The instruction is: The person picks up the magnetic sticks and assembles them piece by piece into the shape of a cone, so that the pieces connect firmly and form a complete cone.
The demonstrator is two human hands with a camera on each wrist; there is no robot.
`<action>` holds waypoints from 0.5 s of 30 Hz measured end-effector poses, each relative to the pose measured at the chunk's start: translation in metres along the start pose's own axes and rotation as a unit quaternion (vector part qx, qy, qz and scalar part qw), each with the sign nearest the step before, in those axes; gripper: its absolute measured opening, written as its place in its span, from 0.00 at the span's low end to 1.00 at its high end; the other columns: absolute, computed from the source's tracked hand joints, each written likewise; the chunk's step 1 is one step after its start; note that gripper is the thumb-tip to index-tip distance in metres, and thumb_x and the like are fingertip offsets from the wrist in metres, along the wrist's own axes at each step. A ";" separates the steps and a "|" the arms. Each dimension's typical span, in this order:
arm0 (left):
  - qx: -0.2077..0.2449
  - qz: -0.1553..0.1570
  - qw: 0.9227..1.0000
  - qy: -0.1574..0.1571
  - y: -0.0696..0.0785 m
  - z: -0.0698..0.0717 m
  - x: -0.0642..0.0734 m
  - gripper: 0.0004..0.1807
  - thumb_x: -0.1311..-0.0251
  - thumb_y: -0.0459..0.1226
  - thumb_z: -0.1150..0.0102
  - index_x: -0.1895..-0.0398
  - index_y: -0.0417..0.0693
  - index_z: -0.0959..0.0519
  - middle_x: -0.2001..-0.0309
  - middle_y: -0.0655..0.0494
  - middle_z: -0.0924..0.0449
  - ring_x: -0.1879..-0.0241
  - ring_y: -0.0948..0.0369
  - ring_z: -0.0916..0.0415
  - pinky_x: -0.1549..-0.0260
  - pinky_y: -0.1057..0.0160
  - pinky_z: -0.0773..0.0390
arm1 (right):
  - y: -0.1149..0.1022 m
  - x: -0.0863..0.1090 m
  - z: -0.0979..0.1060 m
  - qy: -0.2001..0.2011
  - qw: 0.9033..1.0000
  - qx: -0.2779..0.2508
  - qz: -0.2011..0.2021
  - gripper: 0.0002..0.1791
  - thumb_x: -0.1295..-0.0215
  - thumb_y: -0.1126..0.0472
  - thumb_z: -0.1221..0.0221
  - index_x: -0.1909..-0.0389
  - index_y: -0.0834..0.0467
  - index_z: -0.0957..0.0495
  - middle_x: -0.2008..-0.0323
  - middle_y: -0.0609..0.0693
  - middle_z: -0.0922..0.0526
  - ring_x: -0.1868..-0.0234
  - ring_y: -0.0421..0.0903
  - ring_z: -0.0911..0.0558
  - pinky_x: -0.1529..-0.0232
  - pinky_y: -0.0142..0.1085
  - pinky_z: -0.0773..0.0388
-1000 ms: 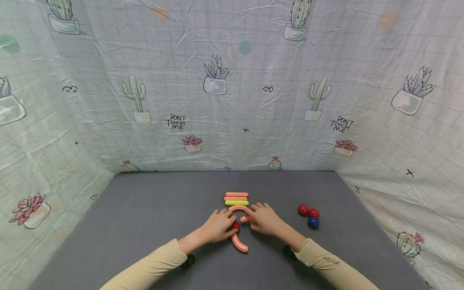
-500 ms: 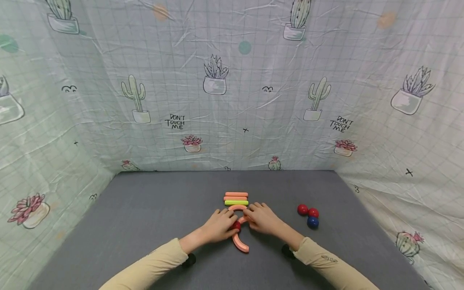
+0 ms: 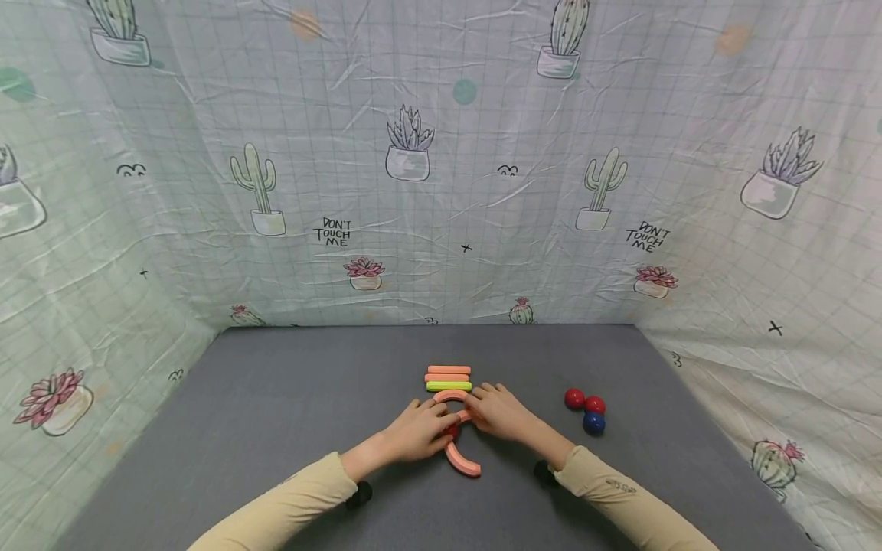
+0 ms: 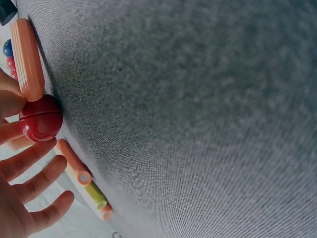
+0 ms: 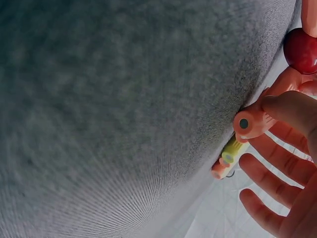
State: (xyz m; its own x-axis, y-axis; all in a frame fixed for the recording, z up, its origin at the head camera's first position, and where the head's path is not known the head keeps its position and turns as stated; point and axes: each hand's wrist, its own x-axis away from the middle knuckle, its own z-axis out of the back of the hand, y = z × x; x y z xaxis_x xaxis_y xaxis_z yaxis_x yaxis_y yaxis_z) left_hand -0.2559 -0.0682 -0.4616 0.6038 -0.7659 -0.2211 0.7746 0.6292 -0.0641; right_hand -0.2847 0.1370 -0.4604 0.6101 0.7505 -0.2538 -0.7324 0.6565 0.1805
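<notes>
In the head view my left hand point(image 3: 418, 430) holds a red ball point(image 4: 43, 119) between thumb and fingers, its other fingers spread in the left wrist view. A curved orange rod point(image 3: 463, 461) meets the ball and bends away toward the front right. My right hand point(image 3: 501, 413) pinches another curved orange rod point(image 5: 255, 119) with a grey disc in its end face. That rod's far end reaches the red ball in the right wrist view. Just beyond the fingertips lies a further orange arc point(image 3: 451, 395) on the dark grey table.
Behind the arc lie a yellow-green straight rod point(image 3: 449, 386) and two orange straight rods point(image 3: 449, 370). To the right sit two red balls point(image 3: 575, 398) and a blue ball point(image 3: 594, 423). A cactus-print cloth point(image 3: 441, 275) hangs around the table.
My right hand's rod has come to the red ball. The ball has shifted slightly right, and the curved rod's front end has swung right. My left fingers now cover more of the ball.
</notes>
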 end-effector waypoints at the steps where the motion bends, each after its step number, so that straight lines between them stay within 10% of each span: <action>1: 0.002 -0.001 1.000 0.000 0.000 0.000 0.000 0.16 0.41 0.46 0.48 0.50 0.56 0.26 0.62 0.59 0.25 0.60 0.61 0.31 0.70 0.62 0.34 | 0.000 0.000 0.000 0.003 1.000 0.001 0.001 0.11 0.46 0.55 0.40 0.61 0.51 0.24 0.67 0.45 0.22 0.65 0.43 0.26 0.67 0.36 0.30; 15: 0.002 0.012 0.999 -0.032 -0.001 0.006 0.003 0.14 0.42 0.52 0.50 0.59 0.57 0.25 0.65 0.62 0.26 0.63 0.63 0.31 0.73 0.66 0.39 | 0.012 0.008 0.001 0.019 1.000 -0.021 -0.012 0.09 0.47 0.55 0.39 0.63 0.50 0.22 0.68 0.43 0.22 0.63 0.42 0.25 0.66 0.37 0.31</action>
State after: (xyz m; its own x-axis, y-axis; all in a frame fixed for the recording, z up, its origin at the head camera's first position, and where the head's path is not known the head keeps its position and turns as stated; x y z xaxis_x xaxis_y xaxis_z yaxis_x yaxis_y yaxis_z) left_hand -0.2539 -0.0717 -0.4566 0.6327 -0.7576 -0.1605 0.7604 0.6470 -0.0562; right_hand -0.2883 0.1511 -0.4589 0.6168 0.7302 -0.2939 -0.7301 0.6703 0.1333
